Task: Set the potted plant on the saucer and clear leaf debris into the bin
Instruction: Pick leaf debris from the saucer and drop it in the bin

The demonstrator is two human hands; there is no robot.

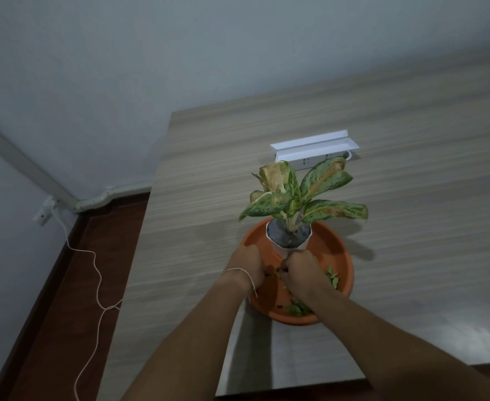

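Observation:
A plant with speckled green leaves, some browned, grows in a small white pot. The pot stands inside a wide orange saucer on the wooden table, toward the saucer's far side. Green leaf debris lies in the saucer's near half. Both my hands are down in the saucer in front of the pot. My left hand is curled at the saucer's left. My right hand is closed over scraps of leaf debris beside the pot's base. No bin is in view.
A white power strip with a white holder lies on the table behind the plant. The table's left edge drops to a dark red floor, where a thin white cable trails from a wall socket. Walls close off the left and back.

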